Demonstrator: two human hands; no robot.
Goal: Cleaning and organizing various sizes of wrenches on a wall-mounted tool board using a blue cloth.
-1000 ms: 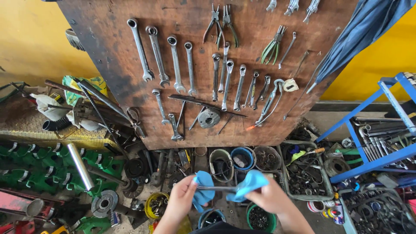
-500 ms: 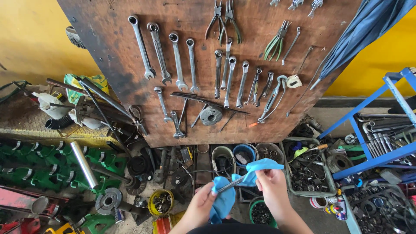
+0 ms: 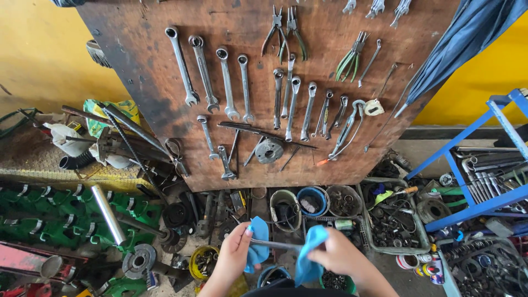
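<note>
My left hand (image 3: 235, 254) grips one end of a thin metal tool (image 3: 275, 245) through a blue cloth (image 3: 258, 248). My right hand (image 3: 340, 258) closes on the other end, wrapped in another fold of the blue cloth (image 3: 309, 258). The tool lies level between both hands, low in the centre of the head view. Above them leans a brown wooden board (image 3: 137, 66) hung with several wrenches (image 3: 228, 82), pliers (image 3: 286, 33) and green-handled pliers (image 3: 352, 55).
Round tubs of small parts (image 3: 312, 201) and a wire basket of metal bits (image 3: 391, 220) sit on the floor under the board. Green frames (image 3: 49, 214) and a steel tube (image 3: 108, 214) lie left. A blue rack (image 3: 478, 165) with tools stands right, a dark folded umbrella (image 3: 462, 38) above it.
The camera view has shifted a little. My hands have moved left and lower in view, still holding the tool and cloth, the cloth now bunched at both ends.
</note>
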